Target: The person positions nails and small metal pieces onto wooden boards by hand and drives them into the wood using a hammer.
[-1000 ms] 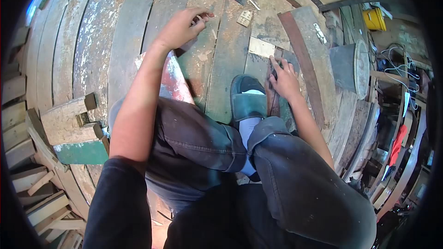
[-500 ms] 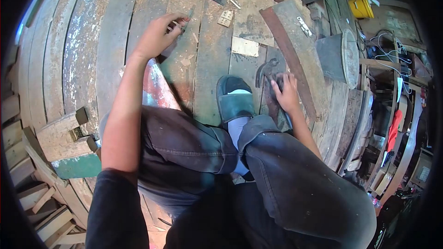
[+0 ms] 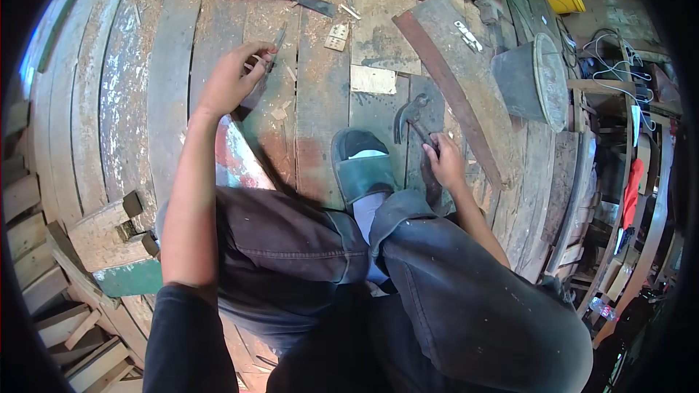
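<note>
The work in hand is a matter of two tools at once: a claw hammer [image 3: 412, 118] right of centre in the frame, and a slim tool [image 3: 280, 38] above and left of centre. To handle the hammer well, the person would do best to take the handle well back from the head, wrap the thumb around it, and keep the swing of the claw clear of the slipper [image 3: 362, 175] just to its left and the curved brown strip [image 3: 451, 87] to its right. The slim tool is better kept with its free end pointing away from the palm, as it points now, toward the top of the frame. As for grip, the right hand [image 3: 448, 165] is closed about the hammer's handle, thumb and forefinger nearest the head; whether the hammer is clear of the floorboards cannot be told. The left hand [image 3: 234, 78] is loosely curled, thumb and fingertips pinched on the slim tool near a small red part, with gaps showing between the fingers; the tool's lower end is hidden.
</note>
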Demonstrator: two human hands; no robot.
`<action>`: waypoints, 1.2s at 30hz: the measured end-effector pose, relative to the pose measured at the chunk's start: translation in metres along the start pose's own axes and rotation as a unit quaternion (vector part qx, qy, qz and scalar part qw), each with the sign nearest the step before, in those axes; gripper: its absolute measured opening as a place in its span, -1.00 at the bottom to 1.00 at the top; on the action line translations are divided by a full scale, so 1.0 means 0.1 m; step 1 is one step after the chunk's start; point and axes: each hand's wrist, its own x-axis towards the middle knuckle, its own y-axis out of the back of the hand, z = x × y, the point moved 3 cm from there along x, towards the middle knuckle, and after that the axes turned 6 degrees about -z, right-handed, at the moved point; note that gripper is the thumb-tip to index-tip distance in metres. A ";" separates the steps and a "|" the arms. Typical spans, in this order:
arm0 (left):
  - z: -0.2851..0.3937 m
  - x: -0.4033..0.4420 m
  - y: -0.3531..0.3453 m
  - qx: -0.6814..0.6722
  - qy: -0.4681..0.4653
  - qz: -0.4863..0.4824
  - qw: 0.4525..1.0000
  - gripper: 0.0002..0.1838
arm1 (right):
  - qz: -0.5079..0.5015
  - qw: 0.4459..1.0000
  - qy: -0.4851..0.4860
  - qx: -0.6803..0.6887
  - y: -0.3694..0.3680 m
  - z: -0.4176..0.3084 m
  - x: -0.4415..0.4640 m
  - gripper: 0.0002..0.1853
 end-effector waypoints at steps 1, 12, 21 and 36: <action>-0.02 0.01 0.00 0.005 0.002 0.000 1.000 -0.69 | 0.000 1.000 0.002 0.005 0.00 -0.04 -0.01 -0.73; 0.00 0.03 -0.06 0.039 -0.009 -0.007 0.999 -0.71 | -0.018 0.993 0.001 0.117 0.16 -0.28 0.17 -0.67; -0.02 0.05 -0.13 0.061 -0.007 -0.025 0.998 -0.70 | 0.052 0.991 0.023 0.119 0.16 -0.45 0.26 -0.55; -0.05 0.03 -0.10 0.055 -0.007 -0.021 0.998 -0.69 | 0.006 0.996 -0.034 0.084 0.07 -0.34 0.38 -0.60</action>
